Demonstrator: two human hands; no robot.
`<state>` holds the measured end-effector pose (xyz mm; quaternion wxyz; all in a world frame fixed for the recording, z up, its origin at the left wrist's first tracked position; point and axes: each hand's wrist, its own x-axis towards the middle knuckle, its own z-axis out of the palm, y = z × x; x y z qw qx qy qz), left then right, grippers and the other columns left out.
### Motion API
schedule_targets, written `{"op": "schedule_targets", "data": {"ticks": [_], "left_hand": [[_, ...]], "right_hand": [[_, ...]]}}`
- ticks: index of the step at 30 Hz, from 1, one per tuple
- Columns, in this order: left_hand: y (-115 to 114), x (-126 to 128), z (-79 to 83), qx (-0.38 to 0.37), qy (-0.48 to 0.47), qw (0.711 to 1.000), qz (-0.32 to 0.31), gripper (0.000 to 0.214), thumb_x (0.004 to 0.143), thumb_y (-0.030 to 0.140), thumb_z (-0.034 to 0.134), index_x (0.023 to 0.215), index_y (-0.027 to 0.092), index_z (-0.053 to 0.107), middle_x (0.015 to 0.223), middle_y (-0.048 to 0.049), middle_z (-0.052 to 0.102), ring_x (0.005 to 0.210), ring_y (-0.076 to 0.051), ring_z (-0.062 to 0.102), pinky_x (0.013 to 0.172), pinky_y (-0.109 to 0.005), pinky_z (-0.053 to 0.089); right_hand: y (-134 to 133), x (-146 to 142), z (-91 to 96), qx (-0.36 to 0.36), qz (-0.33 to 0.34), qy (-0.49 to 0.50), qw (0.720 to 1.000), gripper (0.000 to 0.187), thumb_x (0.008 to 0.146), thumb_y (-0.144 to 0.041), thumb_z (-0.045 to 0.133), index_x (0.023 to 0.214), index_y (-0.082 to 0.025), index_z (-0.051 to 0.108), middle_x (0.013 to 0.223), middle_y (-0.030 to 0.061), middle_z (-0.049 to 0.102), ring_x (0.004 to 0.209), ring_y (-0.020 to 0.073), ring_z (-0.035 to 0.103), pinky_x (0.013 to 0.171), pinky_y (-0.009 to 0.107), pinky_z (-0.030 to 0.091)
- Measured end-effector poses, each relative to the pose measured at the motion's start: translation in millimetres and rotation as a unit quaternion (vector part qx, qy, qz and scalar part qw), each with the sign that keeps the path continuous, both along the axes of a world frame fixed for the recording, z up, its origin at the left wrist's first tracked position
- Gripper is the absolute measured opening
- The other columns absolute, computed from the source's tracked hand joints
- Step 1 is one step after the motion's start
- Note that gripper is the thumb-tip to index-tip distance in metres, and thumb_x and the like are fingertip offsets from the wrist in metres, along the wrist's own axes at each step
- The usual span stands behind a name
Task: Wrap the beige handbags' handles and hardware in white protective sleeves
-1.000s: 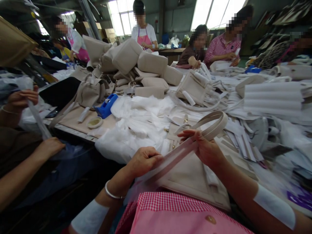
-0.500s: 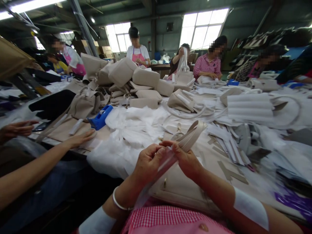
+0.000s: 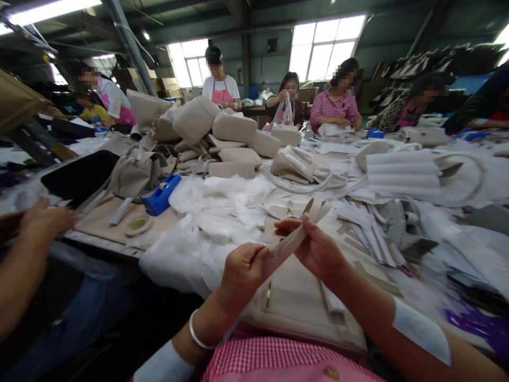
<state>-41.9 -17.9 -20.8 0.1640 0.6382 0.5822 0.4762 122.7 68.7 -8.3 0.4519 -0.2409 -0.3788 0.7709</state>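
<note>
My left hand is closed in a pinch on the lower part of a beige bag handle strap with a clear wrapping on it. Just to the right, my right hand has its fingers closed round the same strap higher up. The strap loops up from a flat beige handbag lying on my lap and the table edge. A silver bangle sits on my left wrist, and both forearms wear white sleeves.
A blue tape dispenser and a small round dish lie left of a heap of white wrapping. Stuffed beige bags pile up behind. A co-worker's hand is at the left. Several people work across the table.
My hands have slid up the strap and come closer together. The camera has tilted up. The co-worker's hands at the left have shifted.
</note>
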Motion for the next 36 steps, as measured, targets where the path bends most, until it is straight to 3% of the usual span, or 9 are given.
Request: {"op": "schedule_targets", "data": {"ticks": [4,9,12,16,19,23,26,30,36], "left_hand": [[-2,2,8.5,-0.032,-0.025,0.999,0.011,0.019,0.093,0.024,0.057,0.084,0.017,0.072,0.078,-0.0028,0.072,0.072,-0.015,0.065,0.069,-0.024,0.048],[-3,7,24.9,-0.051,-0.075,0.996,0.003,0.021,0.093,0.026,0.056,0.084,0.018,0.073,0.075,-0.0019,0.072,0.067,-0.013,0.064,0.064,-0.022,0.048],[-8,5,23.4,-0.063,-0.078,0.995,0.000,0.020,0.092,0.026,0.057,0.086,0.018,0.074,0.079,-0.0022,0.074,0.069,-0.014,0.065,0.065,-0.021,0.048],[-13,2,15.9,-0.097,-0.060,0.993,0.017,0.021,0.090,0.028,0.058,0.081,0.018,0.074,0.070,-0.0008,0.071,0.064,-0.013,0.062,0.061,-0.021,0.047],[-12,2,15.8,-0.114,-0.073,0.990,0.026,0.021,0.089,0.030,0.059,0.081,0.018,0.074,0.068,-0.0006,0.071,0.062,-0.014,0.061,0.058,-0.021,0.046],[-9,2,19.4,-0.140,-0.119,0.983,0.000,0.021,0.088,0.030,0.060,0.083,0.018,0.075,0.079,-0.0027,0.075,0.071,-0.016,0.067,0.066,-0.023,0.050],[-10,0,18.6,-0.157,-0.115,0.981,-0.006,0.021,0.088,0.030,0.059,0.084,0.018,0.075,0.081,-0.0031,0.076,0.073,-0.017,0.068,0.068,-0.024,0.051],[-9,-2,11.8,-0.172,-0.092,0.980,0.028,0.024,0.088,0.033,0.059,0.082,0.017,0.075,0.073,-0.0019,0.074,0.068,-0.016,0.065,0.063,-0.024,0.048],[4,-3,4.1,-0.186,-0.134,0.972,0.048,0.026,0.087,0.037,0.062,0.084,0.016,0.076,0.075,-0.0035,0.076,0.068,-0.017,0.066,0.062,-0.026,0.050]], "right_hand": [[15,7,9.3,0.038,-0.035,-0.045,0.998,0.033,0.087,-0.050,0.065,0.092,-0.020,0.079,0.100,0.0064,0.075,0.089,0.0208,0.065,0.086,0.035,0.049],[-22,-13,-4.3,0.153,0.033,-0.113,0.981,0.038,0.088,-0.053,0.065,0.110,-0.024,0.076,0.108,0.0065,0.074,0.103,0.0232,0.063,0.098,0.039,0.043],[-27,-18,-11.9,0.078,0.089,-0.058,0.991,0.044,0.084,-0.056,0.068,0.117,-0.027,0.072,0.112,0.0058,0.073,0.107,0.0235,0.063,0.103,0.041,0.042],[4,-10,-1.0,-0.089,0.026,0.025,0.995,0.039,0.083,-0.056,0.066,0.098,-0.022,0.077,0.106,0.0075,0.074,0.097,0.0230,0.066,0.091,0.039,0.049],[8,-8,3.6,-0.076,-0.003,-0.017,0.997,0.030,0.085,-0.046,0.067,0.086,-0.018,0.078,0.099,0.0074,0.075,0.090,0.0212,0.066,0.084,0.034,0.051],[-26,-15,-12.2,0.003,0.082,-0.089,0.993,0.034,0.086,-0.048,0.067,0.099,-0.019,0.078,0.095,0.0060,0.075,0.086,0.0195,0.065,0.083,0.032,0.049],[-33,-17,-20.4,-0.079,0.103,-0.026,0.991,0.039,0.086,-0.051,0.066,0.106,-0.019,0.075,0.098,0.0070,0.076,0.089,0.0208,0.067,0.083,0.034,0.051],[-8,-14,-13.8,-0.207,0.031,0.000,0.978,0.031,0.093,-0.041,0.056,0.087,-0.017,0.074,0.090,0.0086,0.076,0.082,0.0192,0.069,0.080,0.034,0.053],[-22,-11,-17.6,-0.135,0.102,-0.006,0.986,0.039,0.080,-0.051,0.072,0.106,-0.021,0.072,0.099,0.0073,0.076,0.086,0.0210,0.069,0.077,0.034,0.053]]}}
